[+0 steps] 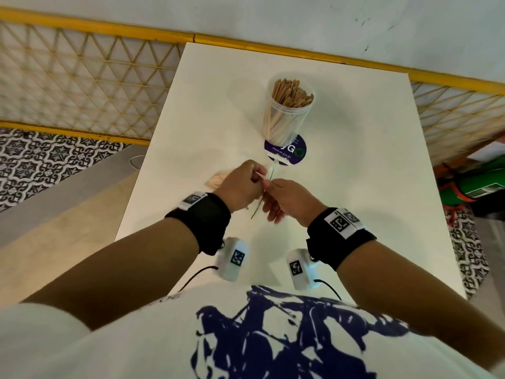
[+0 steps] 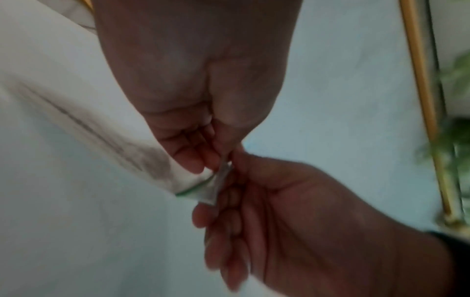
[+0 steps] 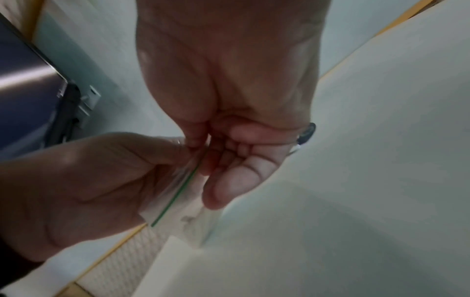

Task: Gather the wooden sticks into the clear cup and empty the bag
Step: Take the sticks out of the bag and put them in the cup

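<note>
A clear cup (image 1: 287, 113) packed with wooden sticks (image 1: 292, 91) stands upright on the far half of the white table (image 1: 355, 160). In front of it, both hands hold a clear zip bag (image 1: 269, 173) with a green seal line by its top edge. My left hand (image 1: 243, 184) pinches one side and my right hand (image 1: 284, 198) the other. The wrist views show the bag (image 2: 201, 184) (image 3: 178, 193) between thumb and fingers of the left hand (image 2: 203, 152) and the right hand (image 3: 216, 160). A blurred pale bundle (image 1: 216, 178) shows left of my left hand; I cannot tell if it is inside the bag.
A round purple sticker (image 1: 287, 153) lies on the table just before the cup. A yellow lattice railing (image 1: 82, 77) runs behind and left of the table. Green and dark objects (image 1: 478, 184) sit on the floor at the right. The table's left edge is close to my left hand.
</note>
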The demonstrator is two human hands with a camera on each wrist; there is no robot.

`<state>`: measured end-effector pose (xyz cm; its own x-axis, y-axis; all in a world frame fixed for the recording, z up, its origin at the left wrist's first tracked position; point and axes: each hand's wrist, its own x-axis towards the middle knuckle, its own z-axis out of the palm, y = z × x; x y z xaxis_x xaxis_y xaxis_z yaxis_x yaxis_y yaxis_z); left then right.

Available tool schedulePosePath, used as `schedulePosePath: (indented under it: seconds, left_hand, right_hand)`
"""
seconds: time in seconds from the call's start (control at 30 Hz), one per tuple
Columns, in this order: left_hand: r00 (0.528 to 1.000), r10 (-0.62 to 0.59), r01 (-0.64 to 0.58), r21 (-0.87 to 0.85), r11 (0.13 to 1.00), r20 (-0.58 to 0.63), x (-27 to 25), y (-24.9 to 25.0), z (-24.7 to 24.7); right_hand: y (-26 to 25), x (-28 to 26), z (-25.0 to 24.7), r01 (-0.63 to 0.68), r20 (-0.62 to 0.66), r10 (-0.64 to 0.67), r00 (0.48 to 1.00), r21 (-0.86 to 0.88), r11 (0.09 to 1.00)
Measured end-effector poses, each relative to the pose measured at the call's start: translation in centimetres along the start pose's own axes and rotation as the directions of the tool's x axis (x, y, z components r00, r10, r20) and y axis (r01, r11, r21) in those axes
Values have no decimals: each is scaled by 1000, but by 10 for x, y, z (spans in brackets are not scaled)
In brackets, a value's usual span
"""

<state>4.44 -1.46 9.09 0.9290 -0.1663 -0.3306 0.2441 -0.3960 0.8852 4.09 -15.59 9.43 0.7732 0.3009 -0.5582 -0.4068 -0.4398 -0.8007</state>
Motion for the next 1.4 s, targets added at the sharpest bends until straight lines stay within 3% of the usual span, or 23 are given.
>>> schedulePosePath:
  seconds: [0.07,0.2,0.27,0.33,0.4,0.47,0.5,0.57,0.63,0.67,0.73,0.8,0.87,0.93,1.0,1.2,1.27,1.37,1.4]
  left_hand:
    - [1000,-22,22,-63,998,-7,-3,14,-9]
    - [990,7,2,59,998,-144,-13,38,-14]
    - [943,87,-37,158,987,-322,-17,47,-24]
    - [848,228,-99,280,955,-478,-21,56,-42]
    - [797,329,-148,365,919,-506,-26,62,-54]
    - [788,337,-169,345,923,-516,-32,63,-53]
    - [786,282,-181,232,956,-550,-35,61,-50]
    - [809,21,-178,-210,961,-588,-38,52,-42]
    - [879,-251,-51,-604,795,-405,-42,37,-35]
    - [906,-315,36,-692,721,-281,-44,29,-30]
    - [936,-344,189,-730,656,-67,-49,18,-18]
    - [951,-305,241,-748,618,55,-50,15,-9]
    - [969,-223,206,-834,511,102,-51,22,-5]
    - [989,-134,109,-923,370,63,-51,31,-5]
    - [998,-55,12,-958,288,-4,-50,39,-8]
    - [997,-4,-76,-971,229,-79,-42,49,-7]
    - [997,-5,-74,-974,213,-77,-40,48,-4]
    - [995,-5,-94,-973,209,-97,-39,46,-3]
    - [994,-11,-104,-974,202,-108,-40,48,-3]
  right_hand:
    - [-13,-6,-5,36,-16,-37,999,-72,997]
    - [-40,-17,-17,39,-83,-69,994,-317,948]
    - [-51,-24,-31,-3,-176,-80,981,-428,904]
    - [-63,-34,-49,-56,-264,-83,961,-479,876]
    - [-77,-45,-60,-59,-309,-142,940,-559,827]
    - [-95,-51,-63,-4,-289,-274,917,-695,719]
    - [-105,-53,-62,28,-267,-347,899,-756,654]
    - [-123,-53,-56,97,-216,-478,851,-830,549]
    - [-138,-53,-49,185,-179,-602,778,-850,493]
    - [-143,-55,-46,238,-170,-659,733,-843,482]
    - [-148,-59,-46,337,-164,-757,633,-822,460]
    - [-146,-69,-51,440,-198,-820,537,-764,472]
    - [-133,-81,-58,568,-296,-812,503,-596,568]
    - [-109,-90,-64,619,-391,-737,552,-400,676]
    - [-84,-95,-69,592,-453,-655,605,-295,750]
    - [-44,-98,-78,493,-424,-548,721,-241,836]
    - [-42,-100,-80,486,-450,-580,679,-316,814]
    - [-45,-108,-84,478,-572,-631,524,-415,774]
    - [-47,-110,-83,506,-557,-634,536,-389,770]
